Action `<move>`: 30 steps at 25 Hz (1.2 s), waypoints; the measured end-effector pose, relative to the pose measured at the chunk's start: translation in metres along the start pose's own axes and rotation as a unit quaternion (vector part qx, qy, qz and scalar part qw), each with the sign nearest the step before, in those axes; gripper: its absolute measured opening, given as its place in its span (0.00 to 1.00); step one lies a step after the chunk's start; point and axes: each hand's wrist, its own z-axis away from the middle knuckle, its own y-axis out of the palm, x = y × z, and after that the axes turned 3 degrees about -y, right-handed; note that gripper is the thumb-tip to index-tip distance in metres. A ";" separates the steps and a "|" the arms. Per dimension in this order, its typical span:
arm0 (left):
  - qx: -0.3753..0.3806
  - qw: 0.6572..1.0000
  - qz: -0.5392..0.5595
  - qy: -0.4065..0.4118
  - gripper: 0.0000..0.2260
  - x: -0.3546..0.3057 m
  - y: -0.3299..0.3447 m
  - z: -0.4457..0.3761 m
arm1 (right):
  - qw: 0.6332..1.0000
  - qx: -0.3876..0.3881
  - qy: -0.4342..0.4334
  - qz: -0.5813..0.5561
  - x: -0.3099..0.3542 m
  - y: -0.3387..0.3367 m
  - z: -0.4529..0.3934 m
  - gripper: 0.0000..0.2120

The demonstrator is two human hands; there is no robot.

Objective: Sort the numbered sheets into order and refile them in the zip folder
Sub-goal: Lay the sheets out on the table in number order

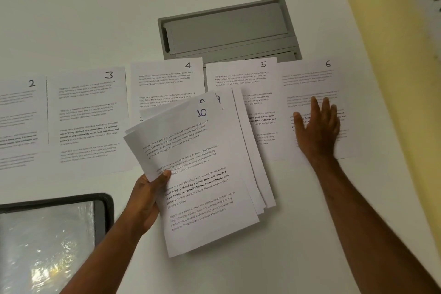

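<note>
- Head view: five white printed paper sheets lie in a row on the white table (238, 258), hand-numbered 2 (21, 112), 3 (90, 117), 4 (167, 81), 5 (241, 76) and 6 (310, 79) from left to right.
- The left hand (145, 196) grips a fanned stack of white printed sheets (205, 174) at its left edge, thumb on top and fingers curled beneath; the top sheet is numbered 10, with a 9 peeking out behind it.
- The stack overlaps the lower parts of sheets 4 and 5.
- The right hand (317, 126) rests flat on sheet 6, fingers straight and slightly spread.
- The clear plastic zip folder with a black edge (52, 241) lies at the lower left, near the left forearm.
- A grey rectangular recessed panel (229, 28) sits in the table beyond sheets 4 and 5.
</note>
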 end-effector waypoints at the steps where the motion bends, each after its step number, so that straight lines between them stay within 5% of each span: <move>1: 0.000 1.000 0.000 0.000 0.15 0.000 -0.001 -0.001 | 1.000 0.002 -0.001 0.001 -0.004 -0.003 -0.008 0.34; 13: 0.000 1.000 0.009 -0.005 0.16 0.000 -0.006 -0.012 | 0.998 -0.050 0.016 -0.026 0.017 -0.017 -0.033 0.36; 16: -0.003 1.000 0.010 -0.001 0.15 -0.001 -0.007 -0.011 | 0.989 -0.103 -0.102 -0.039 0.047 -0.002 0.026 0.30; 20: -0.007 1.000 0.005 -0.003 0.17 0.000 -0.013 -0.010 | 0.963 -0.022 -0.268 0.017 0.063 0.028 0.084 0.29; 30: 0.000 1.000 0.013 0.002 0.18 0.001 -0.031 -0.005 | 0.958 -0.013 -0.282 0.053 0.063 0.030 0.054 0.33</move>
